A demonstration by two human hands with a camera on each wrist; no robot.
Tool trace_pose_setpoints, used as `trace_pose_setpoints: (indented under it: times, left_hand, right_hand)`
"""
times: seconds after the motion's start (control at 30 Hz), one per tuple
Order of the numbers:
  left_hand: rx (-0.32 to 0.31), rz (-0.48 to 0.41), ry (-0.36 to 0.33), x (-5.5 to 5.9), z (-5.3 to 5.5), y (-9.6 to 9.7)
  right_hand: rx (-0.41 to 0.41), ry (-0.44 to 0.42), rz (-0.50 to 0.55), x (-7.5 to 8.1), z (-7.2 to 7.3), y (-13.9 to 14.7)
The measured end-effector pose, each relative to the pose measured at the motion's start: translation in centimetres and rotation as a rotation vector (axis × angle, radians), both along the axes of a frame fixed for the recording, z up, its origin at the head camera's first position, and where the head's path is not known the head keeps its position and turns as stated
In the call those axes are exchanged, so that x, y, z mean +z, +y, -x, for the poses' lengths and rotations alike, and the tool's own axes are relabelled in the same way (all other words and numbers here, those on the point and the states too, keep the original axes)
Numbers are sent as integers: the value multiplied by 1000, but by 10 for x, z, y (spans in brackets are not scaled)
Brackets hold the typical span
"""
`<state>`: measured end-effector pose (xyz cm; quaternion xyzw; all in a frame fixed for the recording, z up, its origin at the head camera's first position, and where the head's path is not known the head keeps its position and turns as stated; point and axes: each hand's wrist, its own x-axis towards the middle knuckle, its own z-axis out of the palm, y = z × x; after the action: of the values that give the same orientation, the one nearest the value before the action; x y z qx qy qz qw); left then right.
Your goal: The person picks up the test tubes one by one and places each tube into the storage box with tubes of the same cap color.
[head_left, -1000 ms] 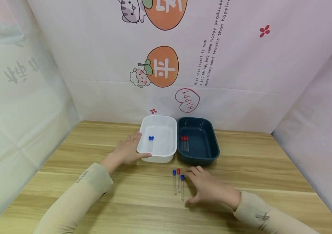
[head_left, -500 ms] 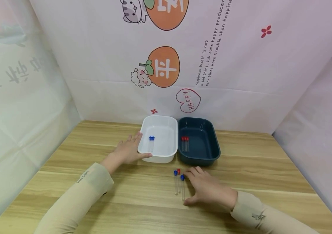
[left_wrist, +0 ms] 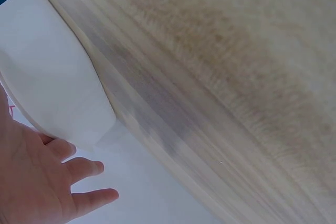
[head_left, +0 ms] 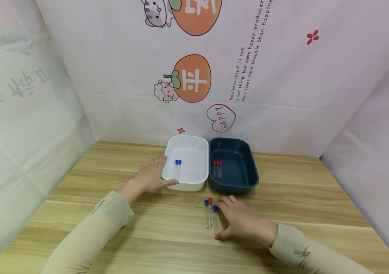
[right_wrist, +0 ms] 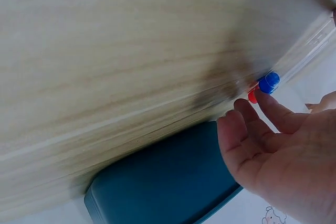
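My left hand (head_left: 149, 177) rests against the white bin (head_left: 203, 182), fingers extended along its left side and thumb at the near rim. Two blue-capped test tubes (head_left: 178, 167) lie in that bin. On the table, the right hand (head_left: 244, 219) spans a blue-capped test tube (head_left: 215, 220) lengthwise, index fingertip at the blue cap (right_wrist: 269, 82) and thumb at the lower end. Beside it lie another blue-capped tube (head_left: 206, 217) and a red-capped tube (head_left: 210, 215). In the left wrist view, fingertips stand near the white bin's outer wall (left_wrist: 58, 66).
A dark teal bin (head_left: 252, 182) adjoins the white one on the right, with several red-capped tubes (head_left: 217, 169) in it. Printed cloth (head_left: 266, 121) hangs behind the wooden table (head_left: 153, 236) and at both sides.
The right hand has shifted slightly left, bringing its index finger and thumb to the ends of the nearest blue-capped tube. The left hand stays at the white bin.
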<state>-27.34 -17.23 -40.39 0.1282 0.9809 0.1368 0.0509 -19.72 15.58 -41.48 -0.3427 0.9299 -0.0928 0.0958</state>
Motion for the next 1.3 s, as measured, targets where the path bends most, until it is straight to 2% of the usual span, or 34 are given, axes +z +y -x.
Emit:
trace_pose_setpoints:
  times: [0.37, 0.63, 1.0, 1.3]
  left_hand:
    - [-4, -6, -4, 0, -1, 0]
    - [-6, 2, -6, -1, 0, 0]
    - [-7, -2, -5, -1, 0, 0]
    - [-6, 2, -5, 0, 0, 0]
  right_hand:
    - [-18, -17, 49, 3, 2, 6]
    - [-3, 40, 46, 11, 3, 9]
    - [-21, -8, 137, 35, -1, 14]
    - [-46, 90, 143, 58, 0, 18]
